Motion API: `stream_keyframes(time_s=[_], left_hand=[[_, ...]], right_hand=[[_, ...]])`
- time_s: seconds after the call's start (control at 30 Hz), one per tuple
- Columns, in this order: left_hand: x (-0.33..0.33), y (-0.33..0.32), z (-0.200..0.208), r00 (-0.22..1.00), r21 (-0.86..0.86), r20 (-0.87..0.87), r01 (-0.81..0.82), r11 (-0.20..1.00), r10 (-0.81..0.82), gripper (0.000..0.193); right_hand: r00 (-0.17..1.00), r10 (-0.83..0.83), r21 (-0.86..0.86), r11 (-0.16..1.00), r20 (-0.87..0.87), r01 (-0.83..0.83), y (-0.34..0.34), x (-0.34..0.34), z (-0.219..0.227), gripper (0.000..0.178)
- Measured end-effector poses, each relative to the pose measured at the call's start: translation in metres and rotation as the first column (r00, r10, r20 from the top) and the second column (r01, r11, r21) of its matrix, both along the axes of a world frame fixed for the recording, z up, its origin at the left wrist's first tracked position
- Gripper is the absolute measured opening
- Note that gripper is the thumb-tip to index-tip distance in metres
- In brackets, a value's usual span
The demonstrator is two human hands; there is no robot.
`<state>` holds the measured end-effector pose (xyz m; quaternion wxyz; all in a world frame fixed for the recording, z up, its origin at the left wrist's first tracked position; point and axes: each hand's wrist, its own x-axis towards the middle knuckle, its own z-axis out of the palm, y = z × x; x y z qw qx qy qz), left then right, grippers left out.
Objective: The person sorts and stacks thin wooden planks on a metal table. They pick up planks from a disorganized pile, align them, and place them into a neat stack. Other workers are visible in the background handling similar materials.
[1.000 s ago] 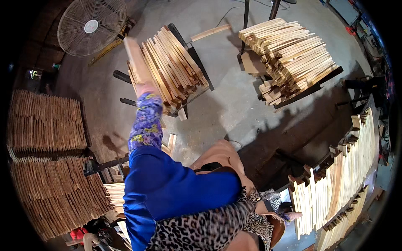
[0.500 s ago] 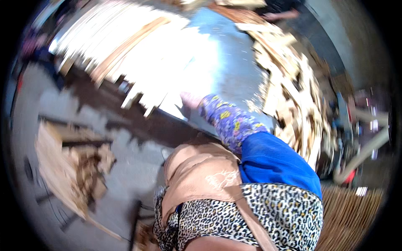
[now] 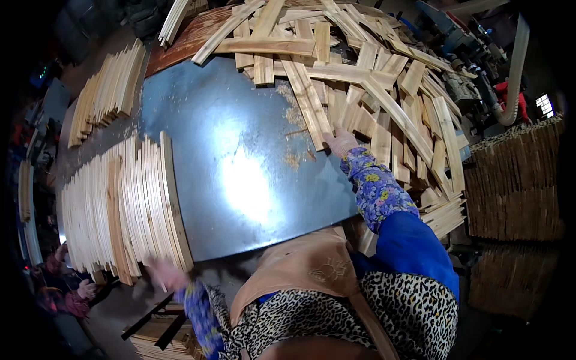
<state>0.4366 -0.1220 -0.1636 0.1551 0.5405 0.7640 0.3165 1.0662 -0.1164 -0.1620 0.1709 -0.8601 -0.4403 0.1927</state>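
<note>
At the right of the metal tabletop [image 3: 198, 102], my right hand [image 3: 342, 143] has its fingers closed on the near end of a wooden slat [image 3: 307, 99]. The slat's far end lies among a loose heap of slats [image 3: 384, 114]. My left hand [image 3: 167, 274], smeared by motion, is beside the near ends of a tight row of slats [image 3: 132, 198] on the left. These slats stand on edge, side by side, with one browner slat [image 3: 114, 204] among them. How the left fingers are held cannot be made out.
Another row of slats [image 3: 108, 90] sits farther back on the left. Sawdust [image 3: 293, 120] lies on the tabletop beside the heap. Tall wood stacks [image 3: 516, 180] stand at the right, near a pale hose [image 3: 517, 72]. Another person's hand [image 3: 87, 290] shows at the lower left.
The view has swung from the slat row toward the heap on the right. My right hand has gone from near the row to a slat at the heap. My left hand has come into view.
</note>
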Motion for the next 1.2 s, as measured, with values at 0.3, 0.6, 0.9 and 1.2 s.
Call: stream_keyframes(time_s=[0.3,0.6,0.9,1.2], left_hand=[[0.375,0.174,-0.06,0.555,-0.195,0.746,0.71,0.677,-0.368,0.092],[0.394,0.154,-0.068,0.425,-0.426,0.895,0.717,0.553,0.138,0.043],[0.32,0.146,-0.05,0.322,-0.368,0.929,0.749,0.551,0.183,0.056],[0.268,0.098,-0.023,0.201,-0.424,0.894,0.666,0.614,0.4,0.061]], right_hand=[[0.958,0.196,-0.152,0.961,-0.21,-0.23,0.095,-0.088,0.003,0.063],[0.721,0.548,-0.191,0.832,0.424,-0.521,0.306,0.011,0.113,0.099],[0.739,0.662,-0.074,0.749,0.124,-0.659,0.309,0.117,0.071,0.097],[0.733,0.57,-0.627,0.736,0.371,-0.255,0.225,0.197,0.05,0.123]])
